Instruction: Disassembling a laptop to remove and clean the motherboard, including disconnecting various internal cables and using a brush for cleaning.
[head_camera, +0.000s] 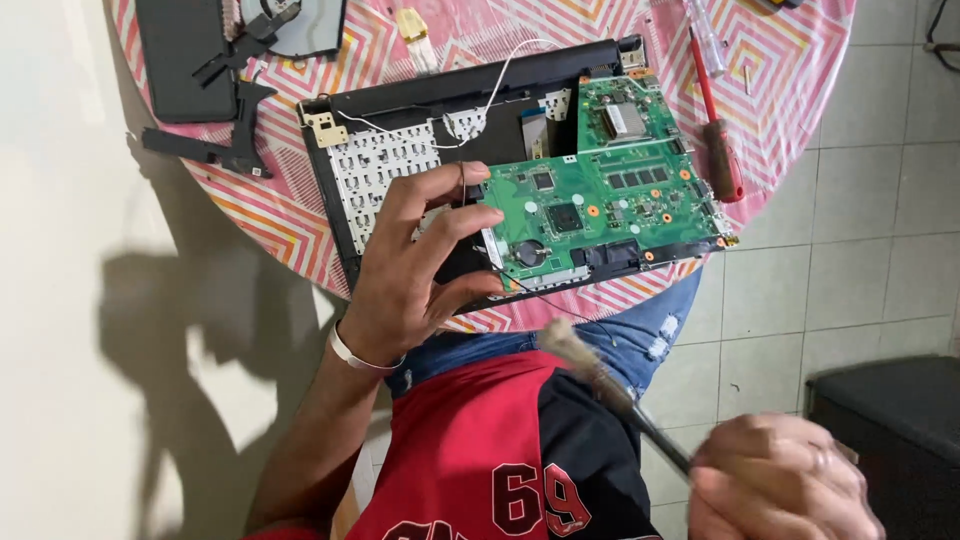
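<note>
Head view: left hand (405, 275) pinching green circuit board (600, 205) edge; right hand (775, 485) fisted around brush (600, 375).

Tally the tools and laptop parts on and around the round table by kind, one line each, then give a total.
Green circuit board, held at its edge by the left hand: 1
Opened black laptop base: 1
Screwdrivers, one red-handled, one clear-handled: 2
Brush, held in the right hand: 1
Loose black plastic bracket pieces: 2
Total: 7

The circuit board (600, 195) lies in the laptop shell (400, 110) on the table (790, 110), screwdriver (715, 125) to its right.
</note>
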